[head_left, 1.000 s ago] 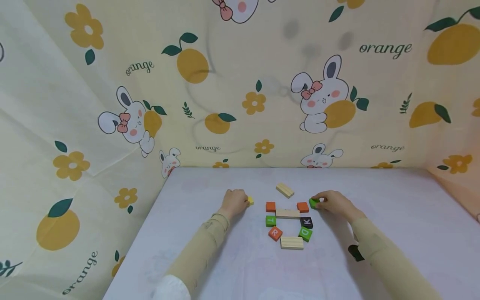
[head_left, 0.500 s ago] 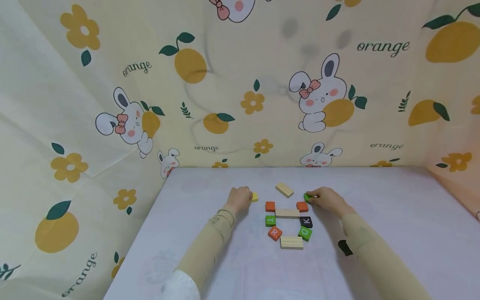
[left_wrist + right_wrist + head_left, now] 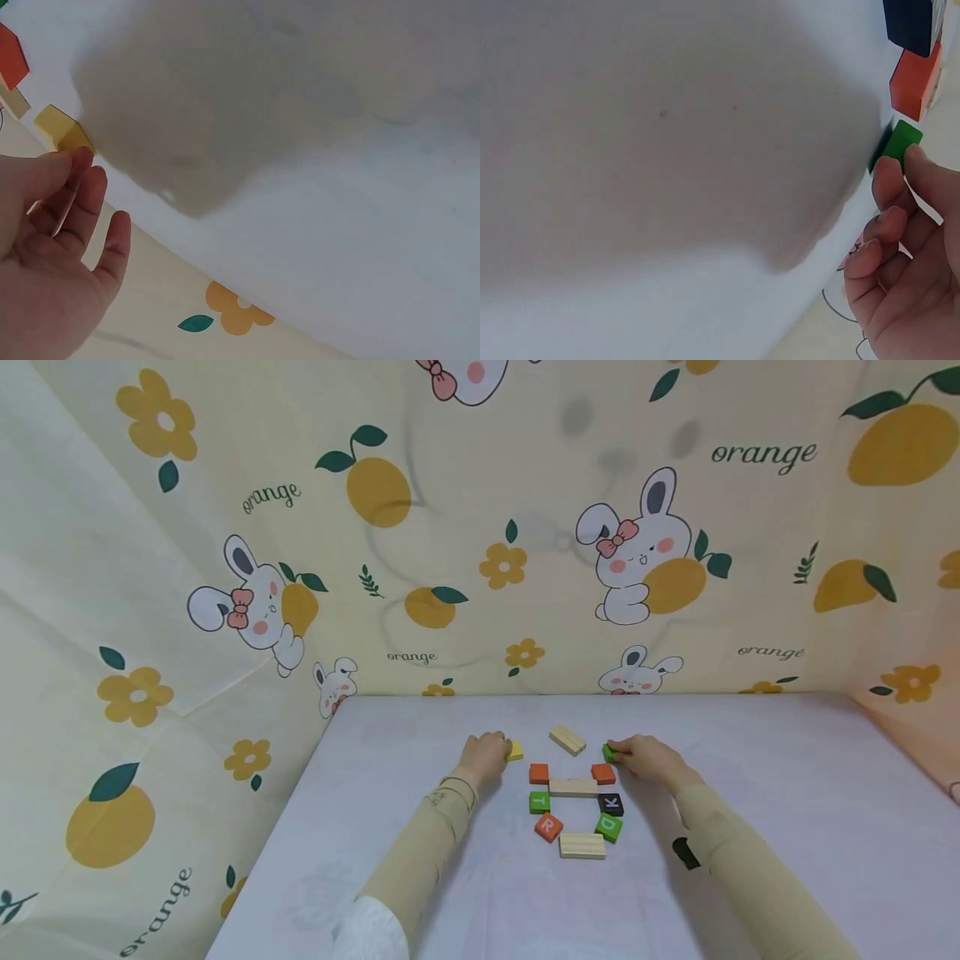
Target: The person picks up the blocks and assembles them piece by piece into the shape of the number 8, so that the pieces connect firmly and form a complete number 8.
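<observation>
In the head view, my left hand (image 3: pixel 484 758) pinches a yellow block (image 3: pixel 515 751) left of a group of toy blocks. The left wrist view shows thumb and fingertips at the end of that yellow block (image 3: pixel 58 124), with the other fingers loosely bent. On the other side, my right hand (image 3: pixel 649 760) grips a green block (image 3: pixel 609 752) between thumb and forefinger, just behind the right orange block (image 3: pixel 603 773). A loose wooden plank (image 3: pixel 567 740) lies at an angle between the two hands. The left orange block (image 3: pixel 539 773) is near the yellow one.
A wooden plank (image 3: pixel 573 787) spans between a green T block (image 3: pixel 539 802) and a black K block (image 3: pixel 611 804). Nearer are an orange R block (image 3: pixel 548 827), a green D block (image 3: pixel 609 827) and another plank (image 3: pixel 582 846). A patterned cloth (image 3: pixel 450 552) hangs behind the table.
The left hand has shifted right with the yellow block, towards the group. My right hand has carried the green block left and slightly back. The other blocks keep their arrangement.
</observation>
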A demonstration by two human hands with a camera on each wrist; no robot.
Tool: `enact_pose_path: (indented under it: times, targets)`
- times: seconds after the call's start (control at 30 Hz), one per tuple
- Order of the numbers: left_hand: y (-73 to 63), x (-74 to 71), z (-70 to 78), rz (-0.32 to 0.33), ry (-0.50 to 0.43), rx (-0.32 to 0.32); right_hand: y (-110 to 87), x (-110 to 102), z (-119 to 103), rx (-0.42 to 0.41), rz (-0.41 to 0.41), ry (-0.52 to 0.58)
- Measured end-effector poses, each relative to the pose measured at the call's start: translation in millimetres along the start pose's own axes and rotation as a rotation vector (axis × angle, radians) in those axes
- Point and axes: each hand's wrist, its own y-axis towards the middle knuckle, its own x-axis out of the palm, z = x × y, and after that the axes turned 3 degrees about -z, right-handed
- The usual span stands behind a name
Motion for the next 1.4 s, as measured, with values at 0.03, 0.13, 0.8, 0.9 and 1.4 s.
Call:
enact_pose_path:
  times: [0.03,0.13,0.8,0.9,1.4]
  targets:
    - [0.4,0.1,-0.1,0.001,-0.001,0.0,-0.3,0,0,0.0,-0.002,-0.001]
    - [1.4,-0.6,0.5,0.001,0.001,0.0,-1.2,0,1,-0.005,-0.007,-0.01]
    - [7.0,4.1,6.3,0.018,-0.005,-0.026,5.5,4,0,0.036,0.012,0.062]
    - [8.7,5.7,8.7,0.016,0.003,-0.015,5.9,5,-2,0.019,0.011,0.05]
    - [12.4,0.8,18.8,0.038,-0.004,-0.005,3.5,4,-8,-0.035,0.051,-0.014]
